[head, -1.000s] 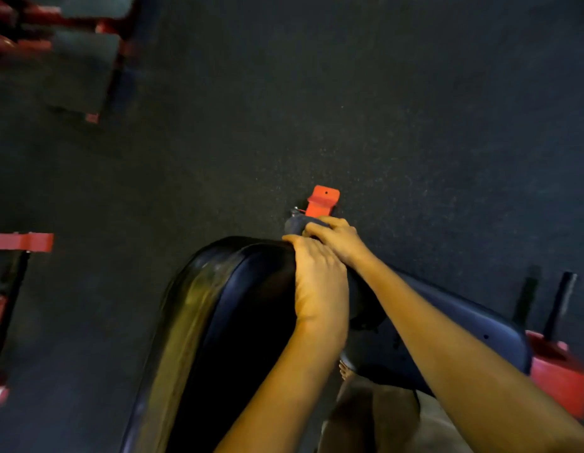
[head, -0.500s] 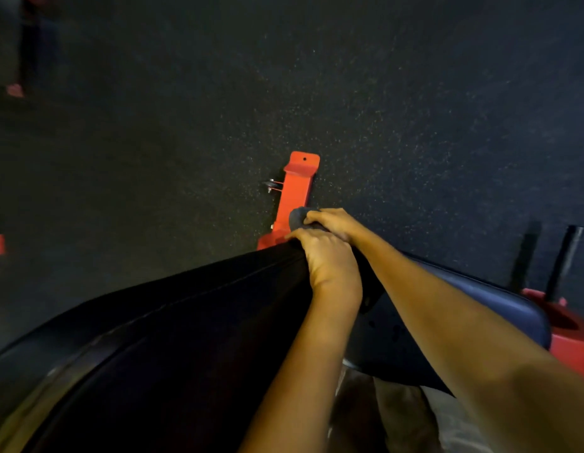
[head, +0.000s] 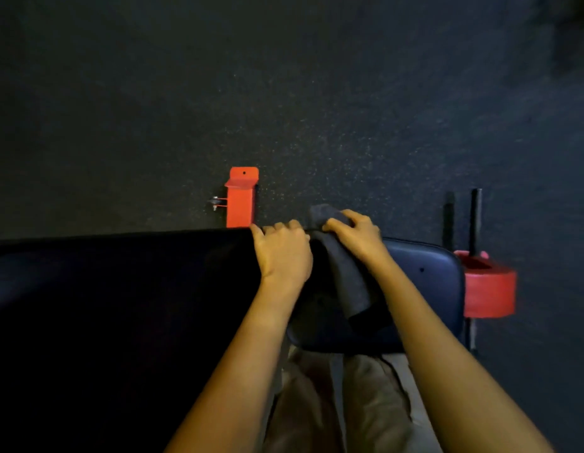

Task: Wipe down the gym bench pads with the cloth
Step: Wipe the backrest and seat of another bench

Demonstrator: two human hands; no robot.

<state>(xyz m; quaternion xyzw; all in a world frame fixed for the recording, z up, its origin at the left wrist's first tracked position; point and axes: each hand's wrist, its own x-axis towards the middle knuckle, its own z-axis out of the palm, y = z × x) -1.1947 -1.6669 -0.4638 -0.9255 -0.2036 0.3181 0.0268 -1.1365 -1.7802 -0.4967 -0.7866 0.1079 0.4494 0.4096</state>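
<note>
A long black bench pad (head: 120,322) fills the lower left of the head view. My left hand (head: 284,253) grips its far right corner, fingers curled over the top edge. A dark grey cloth (head: 346,282) hangs down in the gap between this pad and a smaller dark blue seat pad (head: 434,276) to the right. My right hand (head: 356,235) holds the top of the cloth, fingers curled over it. Part of the cloth pokes up above my right fingers.
An orange-red frame foot (head: 240,199) with a bolt sticks out on the dark speckled rubber floor (head: 284,93) beyond the pad. A red frame part (head: 488,286) with black posts (head: 475,220) stands right of the seat pad. My trousered legs (head: 343,403) are below.
The view swung, so the long pad now lies level across the left. My hands have spread apart a little, and more of the cloth hangs between them.
</note>
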